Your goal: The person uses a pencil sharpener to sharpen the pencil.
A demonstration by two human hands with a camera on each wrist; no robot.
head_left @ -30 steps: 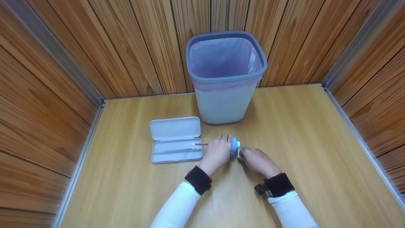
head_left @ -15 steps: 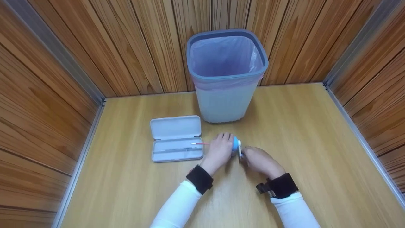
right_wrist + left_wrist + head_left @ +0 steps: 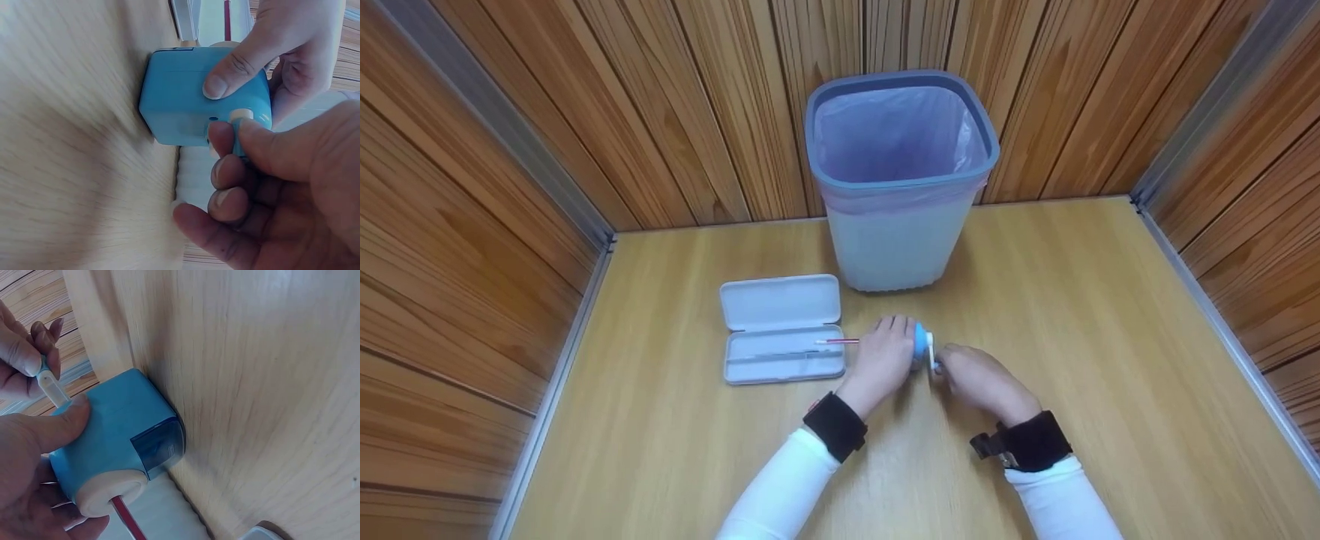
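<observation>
My left hand [image 3: 885, 356] grips a blue crank pencil sharpener [image 3: 121, 419] standing on the table, its thumb lying along one side of the body. A red pencil [image 3: 128, 517] sticks into the pale round opening at one end. In the head view its white-tipped rear end points left, over the pencil case. At the opposite end, my right hand [image 3: 979, 379] pinches the knob of the white crank arm [image 3: 53, 389] between thumb and index finger. Through a dark clear window [image 3: 160, 447] in the body I cannot make out any contents. The pencil's point is hidden inside.
Left of the hands lies an open grey-white pencil case [image 3: 780, 304], with a thin item in its lower tray. A tall bin [image 3: 896, 247] with a plastic liner stands behind the hands. Wooden panel walls [image 3: 720, 112] close in the table [image 3: 660, 450] at the back and sides.
My right hand has shifted slightly while holding the crank knob, and the crank arm has moved a little with it. The left hand, sharpener and pencil stay nearly in place.
</observation>
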